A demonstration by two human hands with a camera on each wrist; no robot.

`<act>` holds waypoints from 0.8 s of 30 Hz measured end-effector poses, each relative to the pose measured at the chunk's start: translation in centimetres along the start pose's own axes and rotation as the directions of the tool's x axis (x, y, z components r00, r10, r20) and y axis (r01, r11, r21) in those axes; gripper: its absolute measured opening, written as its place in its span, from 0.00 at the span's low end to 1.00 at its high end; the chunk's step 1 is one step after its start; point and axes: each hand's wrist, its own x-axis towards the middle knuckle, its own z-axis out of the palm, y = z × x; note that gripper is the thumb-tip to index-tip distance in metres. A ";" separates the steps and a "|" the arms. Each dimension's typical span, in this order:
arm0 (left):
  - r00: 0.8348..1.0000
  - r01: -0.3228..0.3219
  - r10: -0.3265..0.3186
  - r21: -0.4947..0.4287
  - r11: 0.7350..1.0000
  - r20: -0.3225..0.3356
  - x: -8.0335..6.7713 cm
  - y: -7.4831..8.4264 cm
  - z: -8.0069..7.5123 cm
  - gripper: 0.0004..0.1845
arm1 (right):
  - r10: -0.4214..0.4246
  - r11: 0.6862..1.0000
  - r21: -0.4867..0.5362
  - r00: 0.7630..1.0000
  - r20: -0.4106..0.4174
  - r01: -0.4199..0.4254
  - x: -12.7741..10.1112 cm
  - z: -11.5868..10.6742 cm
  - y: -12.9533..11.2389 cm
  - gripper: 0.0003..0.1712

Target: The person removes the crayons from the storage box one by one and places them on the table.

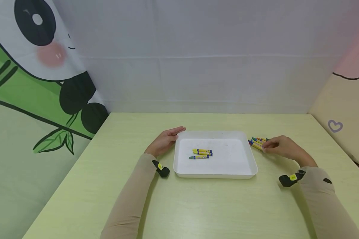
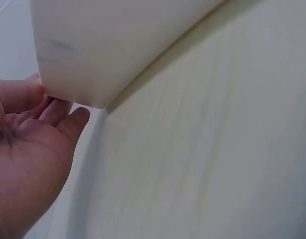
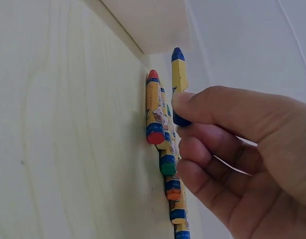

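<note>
A white tray (image 1: 215, 167) lies on the table with three yellow-wrapped crayons (image 1: 201, 153) in its left half. My left hand (image 1: 164, 142) holds the tray's far left corner, thumb at the rim; in the left wrist view some of its fingers pass out of sight behind the tray wall (image 2: 93, 50). To the right of the tray, my right hand (image 1: 282, 146) pinches a blue crayon (image 3: 178, 74) between thumb and fingers, its tip pointing toward the tray. Under and beside that hand lies a row of crayons, among them a red crayon (image 3: 154, 109) and a green crayon (image 3: 167, 163).
The pale wooden table (image 1: 197, 205) meets a light cloth backdrop (image 1: 197, 79) behind the tray. Printed side panels (image 1: 62, 139) flank it. A small black device (image 1: 161, 169) sits at the left wrist, another black device (image 1: 288, 180) at the right.
</note>
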 end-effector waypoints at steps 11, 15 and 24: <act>1.000 0.000 0.000 -0.003 1.000 0.003 -0.2 0.2 0.0 0.26 | -0.004 1.000 -0.009 0.999 0.038 0.004 -0.2 0.2 0.1 0.14; 1.000 -0.001 0.001 -0.006 1.000 0.003 -0.3 0.2 -0.1 0.26 | -0.003 1.000 -0.014 0.999 0.052 0.003 -0.2 0.3 0.0 0.14; 1.000 0.001 -0.001 -0.009 1.000 0.003 -0.2 0.2 -0.1 0.26 | -0.004 1.000 -0.025 0.997 0.073 0.006 0.0 0.5 0.4 0.15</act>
